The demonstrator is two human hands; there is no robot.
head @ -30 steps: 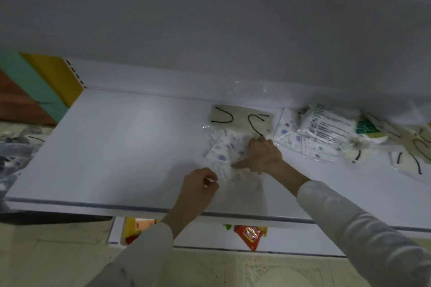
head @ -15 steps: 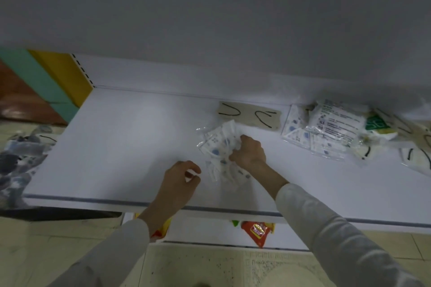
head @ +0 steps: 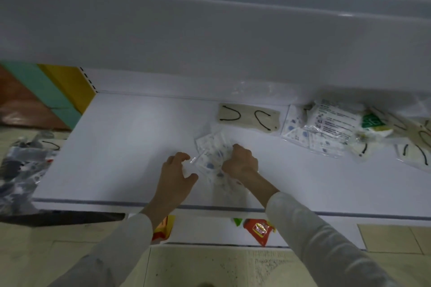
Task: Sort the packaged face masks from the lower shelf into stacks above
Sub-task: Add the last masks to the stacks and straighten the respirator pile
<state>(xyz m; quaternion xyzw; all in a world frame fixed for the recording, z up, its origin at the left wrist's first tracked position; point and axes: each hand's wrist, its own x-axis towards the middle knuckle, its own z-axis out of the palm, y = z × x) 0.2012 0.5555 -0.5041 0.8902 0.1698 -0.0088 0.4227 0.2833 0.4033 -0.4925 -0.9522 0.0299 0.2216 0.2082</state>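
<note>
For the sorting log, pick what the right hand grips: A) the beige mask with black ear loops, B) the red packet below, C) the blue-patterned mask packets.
C: the right hand curls round the blue-patterned mask packets; the beige mask lies apart behind them.

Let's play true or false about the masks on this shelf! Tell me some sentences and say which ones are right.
1. The right hand grips a bundle of blue-dotted mask packets. True.
2. The beige mask with black loops lies at the front edge of the shelf. False: it lies behind the bundle, near the back wall.
3. A red packet lies on the level below. True.
4. The pile of packets sits at the shelf's left end. False: it sits toward the right end, and the left part is bare.
5. The left hand is just left of the bundle. True.
</note>
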